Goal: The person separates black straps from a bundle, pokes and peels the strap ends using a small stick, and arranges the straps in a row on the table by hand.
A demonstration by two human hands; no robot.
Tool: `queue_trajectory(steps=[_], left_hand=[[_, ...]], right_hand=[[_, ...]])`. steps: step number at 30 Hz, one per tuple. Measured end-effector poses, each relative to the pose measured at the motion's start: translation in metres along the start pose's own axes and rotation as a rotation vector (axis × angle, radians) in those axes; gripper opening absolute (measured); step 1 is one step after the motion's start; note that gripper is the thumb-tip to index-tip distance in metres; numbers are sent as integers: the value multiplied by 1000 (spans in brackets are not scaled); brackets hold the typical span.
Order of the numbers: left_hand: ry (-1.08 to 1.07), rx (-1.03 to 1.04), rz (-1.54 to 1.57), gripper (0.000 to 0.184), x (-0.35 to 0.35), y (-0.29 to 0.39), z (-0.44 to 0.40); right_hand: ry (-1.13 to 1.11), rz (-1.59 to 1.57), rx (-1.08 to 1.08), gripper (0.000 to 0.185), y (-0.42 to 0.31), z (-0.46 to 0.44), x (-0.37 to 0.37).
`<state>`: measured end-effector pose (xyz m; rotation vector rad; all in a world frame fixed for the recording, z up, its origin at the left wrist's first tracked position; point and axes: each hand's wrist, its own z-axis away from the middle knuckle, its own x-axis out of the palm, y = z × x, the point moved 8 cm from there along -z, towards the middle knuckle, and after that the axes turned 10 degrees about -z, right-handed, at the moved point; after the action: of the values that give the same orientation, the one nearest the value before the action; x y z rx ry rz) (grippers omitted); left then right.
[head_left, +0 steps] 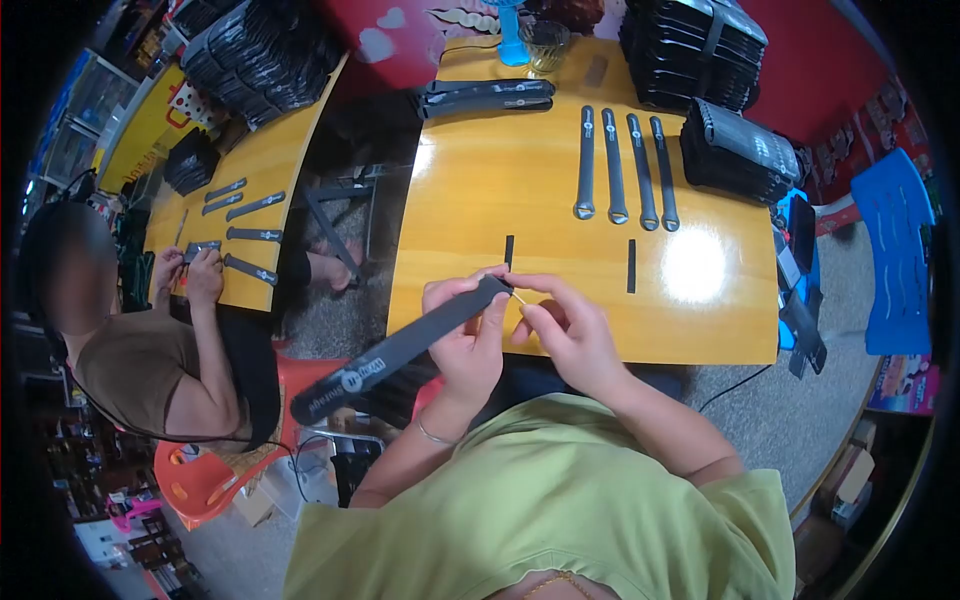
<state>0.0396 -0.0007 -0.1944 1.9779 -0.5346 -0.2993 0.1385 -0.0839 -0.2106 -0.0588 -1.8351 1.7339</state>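
Observation:
My left hand (468, 335) is closed round one end of a black printed strap (400, 345), whose other end slants down to the left with white lettering on it. Close beside it, my right hand (570, 335) pinches a thin pale stick (518, 298) against the strap's held end; the fingers hide most of this stick. Just beyond my hands lies a short black strip (509, 250), partly covered by my fingers. A second short black strip (631, 266) rests farther right on the wooden table (480, 180). Several similar straps (613, 165) lie side by side toward the back.
Folded black straps (487, 97) lie at the back left, near a glass (545, 47). Black bundles (690, 50) are stacked at the back right, with another pile (740, 150) in front. At a second table (265, 175) on the left, a co-worker (150, 370) handles similar straps. A blue chair (893, 250) stands right.

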Motion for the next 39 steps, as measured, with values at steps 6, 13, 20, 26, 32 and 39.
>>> queue_trajectory(steps=[6, 13, 20, 26, 32, 39], left_hand=[[-14, -82, 76, 30, 9, -2, -4], [-81, -225, 55, 30, 16, -13, -9], [-111, -187, 89, 31, 29, -10, -26], [-188, -245, 15, 33, 33, -17, -24], [-157, -434, 228, 35, 30, -25, -38], [-126, -429, 157, 32, 33, -37, -31]], right_hand=[[81, -58, 10, 25, -3, 1, 0], [4, 75, 48, 25, -4, -13, -19], [15, -288, 268, 18, -11, -15, -17], [62, 116, -170, 15, -21, -28, -25], [99, 416, -261, 18, -37, -15, -17], [158, 496, -313, 16, -32, -16, -19]])
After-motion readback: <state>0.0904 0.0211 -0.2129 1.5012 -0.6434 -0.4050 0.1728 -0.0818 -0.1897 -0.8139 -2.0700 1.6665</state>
